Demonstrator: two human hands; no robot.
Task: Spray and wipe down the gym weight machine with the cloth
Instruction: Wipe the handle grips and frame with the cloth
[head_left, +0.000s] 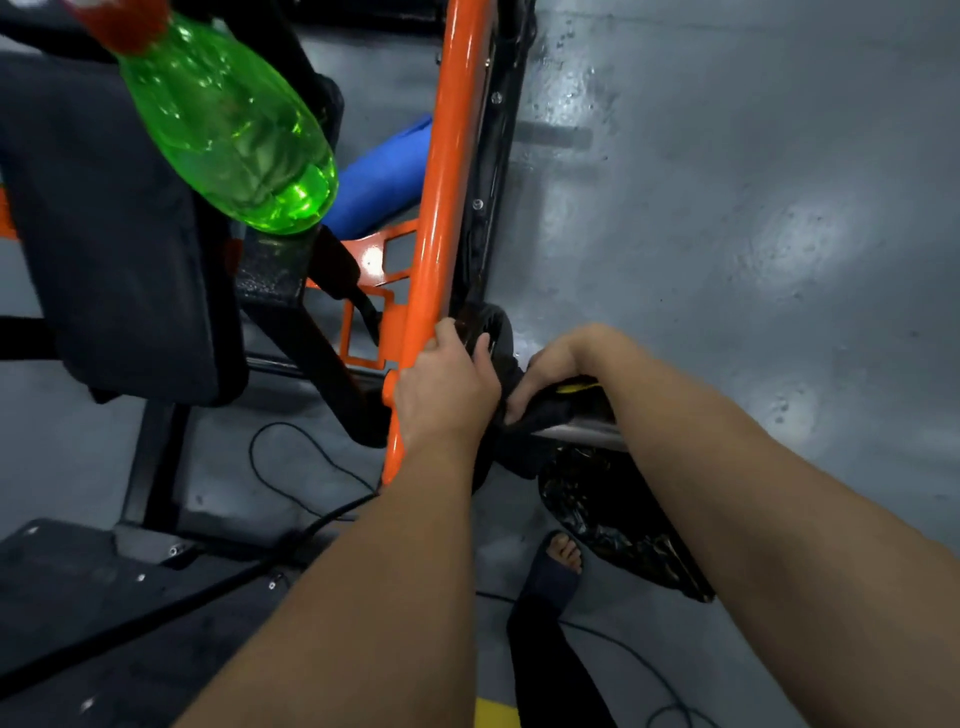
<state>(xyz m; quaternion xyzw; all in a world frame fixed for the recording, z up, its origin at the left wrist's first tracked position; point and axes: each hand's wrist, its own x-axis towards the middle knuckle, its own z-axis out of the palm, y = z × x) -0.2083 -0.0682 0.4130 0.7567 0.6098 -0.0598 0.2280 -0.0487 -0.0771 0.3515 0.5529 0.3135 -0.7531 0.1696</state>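
The wiping step seems to be in hand: the right hand (558, 364) has its fingers curled round the dark cloth (545, 408), holding it against a chrome bar (582, 431), while the left hand (441, 384) grips the orange tube (441, 182) of the weight machine (104, 234). The green spray bottle (228, 130) is in neither hand, so spraying of this spot is probably done; how much frame is left unwiped cannot be told

Seemingly no legible text anywhere.

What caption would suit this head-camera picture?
Left hand grips the orange frame; right hand holds a dark cloth on a metal bar.
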